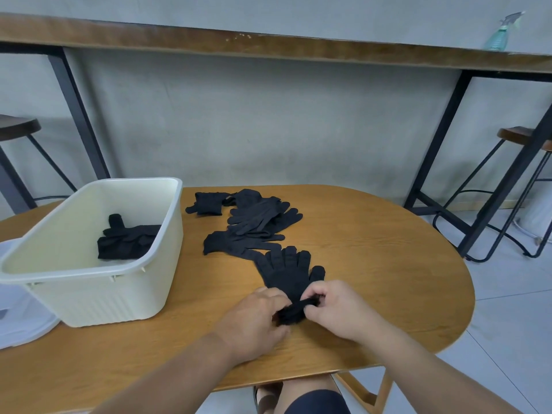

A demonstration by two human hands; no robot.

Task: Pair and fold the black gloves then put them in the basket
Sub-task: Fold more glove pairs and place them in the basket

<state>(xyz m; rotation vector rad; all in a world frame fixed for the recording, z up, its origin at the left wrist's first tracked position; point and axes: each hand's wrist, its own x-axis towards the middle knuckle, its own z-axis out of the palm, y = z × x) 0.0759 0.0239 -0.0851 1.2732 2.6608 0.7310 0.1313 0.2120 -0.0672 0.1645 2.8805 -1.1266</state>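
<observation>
A pair of black gloves (288,273) lies flat on the wooden table (373,264), fingers pointing away from me. My left hand (257,321) and my right hand (337,309) both pinch its cuff end, which is bunched and rolled up between my fingers. Behind it a loose heap of several black gloves (257,225) stretches toward the far edge, with a folded bundle (206,203) at its left end. The cream plastic basket (89,294) stands at the left and holds a folded black glove pair (127,239).
A white object (21,321) sits left of the basket at the table's edge. Beyond the table a long wooden counter on black legs (268,44) spans the wall, with stools (519,135) on either side and a spray bottle (501,34) on top.
</observation>
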